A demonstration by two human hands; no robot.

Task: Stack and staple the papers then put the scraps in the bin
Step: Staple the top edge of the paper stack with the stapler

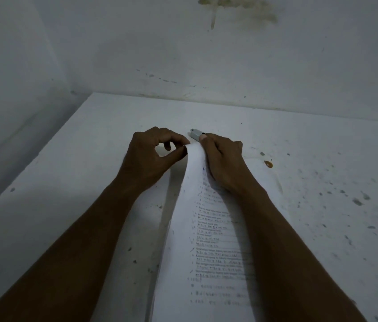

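Centrally in the frame, the stack of printed papers (206,252) ran from the bottom edge up toward the middle, its lower part lying on the white table (67,182) and its far end lifted off the surface. The left hand (151,156), just left of centre, pinched that raised far edge between thumb and forefinger, with the other fingers curled loosely behind them. The right hand (223,159), just right of centre, was curled around a small grey stapler (196,133) at the top of the sheets. Only the stapler's far end showed beyond the thumb, so whether its mouth sat over the paper could not be told. The right forearm lay across the right side of the stack, hiding part of the print.

Dark specks dotted the table, thickest toward the right of the frame, and a small orange spot (268,163) lay near the papers' right edge. A pale wall (183,54) filled the upper half, with a brownish stain (236,8) at the top, right of centre.
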